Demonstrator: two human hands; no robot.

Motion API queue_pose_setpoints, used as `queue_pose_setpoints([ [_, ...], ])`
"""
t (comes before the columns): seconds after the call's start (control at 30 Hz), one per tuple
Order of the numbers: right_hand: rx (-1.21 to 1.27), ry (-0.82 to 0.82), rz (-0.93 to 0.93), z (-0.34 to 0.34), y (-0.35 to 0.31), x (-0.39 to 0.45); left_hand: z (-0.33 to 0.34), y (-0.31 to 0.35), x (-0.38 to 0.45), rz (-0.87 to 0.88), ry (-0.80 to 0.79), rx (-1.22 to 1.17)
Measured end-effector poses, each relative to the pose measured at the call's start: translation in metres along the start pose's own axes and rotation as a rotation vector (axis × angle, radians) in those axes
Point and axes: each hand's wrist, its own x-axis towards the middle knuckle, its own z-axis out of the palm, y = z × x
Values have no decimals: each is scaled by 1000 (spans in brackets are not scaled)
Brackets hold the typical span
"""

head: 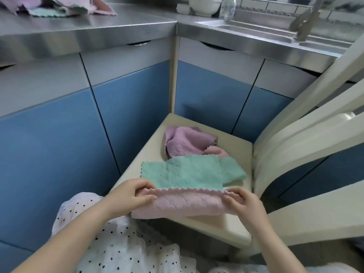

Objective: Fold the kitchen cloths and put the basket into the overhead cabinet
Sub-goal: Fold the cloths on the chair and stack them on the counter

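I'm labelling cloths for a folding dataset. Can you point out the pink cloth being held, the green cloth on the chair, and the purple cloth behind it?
pink cloth [183, 203]: head view, middle of its folded face.
green cloth [183, 174]: head view, centre of the flat top layer.
purple cloth [185, 142]: head view, middle of the crumpled bunch.

Soft, even daylight is filling the whole shot, nothing harsh. The steel desk [98, 26] far above the left hand [130, 194] is picking up pale glare along its front edge. Only faint shadows are sitting under the pink cloth [177, 205] between both hands. The wide lens is bending the chair back [307, 138] beyond the right hand [244, 201], and the top corners are looking smeary.
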Motion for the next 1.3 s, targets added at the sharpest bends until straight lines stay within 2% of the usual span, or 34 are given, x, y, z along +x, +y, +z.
queue_pose_setpoints([
  [0.07, 55, 50, 27, 3, -2, 15, 0, -10, -1, -86, 66, -162],
  [0.27, 128, 155, 9, 17, -15, 63, -1, -28, 28, -424, 338, -887],
  [0.37, 90, 194, -20, 26, -16, 83, 2, -29, 50, -476, 450, -1070],
  [0.5, 48, 184, 8, 33, -17, 105, 7, -34, 74, -458, 571, -940],
  [0.63, -73, 189, -65, 42, -10, 126, 9, -39, 92, -427, 631, -877],
  [1.03, -94, 104, -91, 55, 6, 154, 10, -57, 110, -483, 547, -698],
  [1.1, -91, 114, -99, 55, 6, 152, 11, -54, 107, -454, 542, -577],
  [1.17, -111, 183, -132, 53, 4, 147, 10, -47, 101, -374, 588, -332],
  [1.23, -125, 267, -194, 56, -2, 137, 13, -33, 94, -218, 656, -56],
  [1.3, -168, 261, -331, 69, -11, 125, 24, -16, 92, -59, 629, 103],
])
